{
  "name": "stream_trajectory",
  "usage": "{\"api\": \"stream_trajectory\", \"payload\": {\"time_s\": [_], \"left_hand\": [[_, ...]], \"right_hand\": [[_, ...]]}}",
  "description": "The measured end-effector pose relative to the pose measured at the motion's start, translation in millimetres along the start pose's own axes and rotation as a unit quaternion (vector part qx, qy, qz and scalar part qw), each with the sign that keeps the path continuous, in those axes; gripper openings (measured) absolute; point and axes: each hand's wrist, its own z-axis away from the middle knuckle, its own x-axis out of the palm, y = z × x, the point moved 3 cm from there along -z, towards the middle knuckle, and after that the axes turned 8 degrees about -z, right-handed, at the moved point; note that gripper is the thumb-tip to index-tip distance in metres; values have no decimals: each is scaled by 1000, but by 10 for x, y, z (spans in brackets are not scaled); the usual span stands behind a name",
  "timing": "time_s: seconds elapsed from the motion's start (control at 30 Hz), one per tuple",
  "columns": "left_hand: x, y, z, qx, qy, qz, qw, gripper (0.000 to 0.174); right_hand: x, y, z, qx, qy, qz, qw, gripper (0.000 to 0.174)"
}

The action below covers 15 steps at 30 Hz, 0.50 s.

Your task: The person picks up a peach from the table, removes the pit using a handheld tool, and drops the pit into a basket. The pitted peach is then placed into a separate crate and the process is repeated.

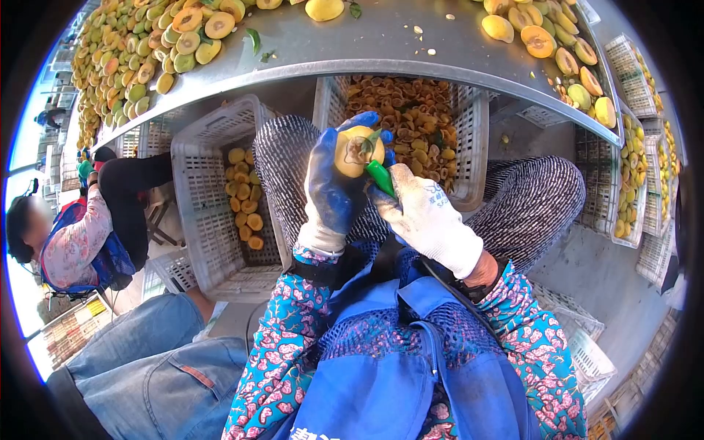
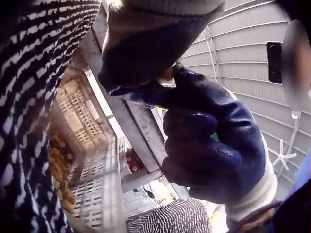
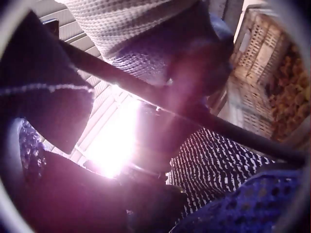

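Note:
In the head view, a yellow fruit (image 1: pixel 353 151) with a brownish patch and a green leaf rests in the left hand (image 1: pixel 330 187), which wears a blue-coated glove with its fingers curled round it. The right hand (image 1: pixel 429 213), in a white and blue glove, grips a green-handled tool (image 1: pixel 380 178) against the fruit's right side. Any blade is hidden. In the left wrist view, the right hand (image 2: pixel 214 141) is curled beside the left hand (image 2: pixel 150 43). Glare and dark shapes obscure much of the right wrist view.
A metal table (image 1: pixel 440 44) with heaps of fruit spans the top. Below stand a crate (image 1: pixel 469 147) of cut fruit between the knees and another crate (image 1: pixel 202 213) to the left. More crates line the right. Another person (image 1: pixel 81 235) sits at far left.

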Motion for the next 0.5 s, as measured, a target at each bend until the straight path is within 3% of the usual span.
{"api": "stream_trajectory", "payload": {"time_s": [0.07,0.17,0.33,0.5], "left_hand": [[2,-6,2,7,11,-32,999,62],[-2,-61,-7,34,134,-123,983,62],[-232,-153,-23,-5,143,-201,969,58],[-330,-126,-84,-28,85,-309,947,57]], "right_hand": [[33,4,11,-8,11,18,1000,25],[103,27,46,-23,8,39,999,30],[169,148,129,-56,-34,41,997,33],[114,192,93,137,-175,-186,957,19]]}}
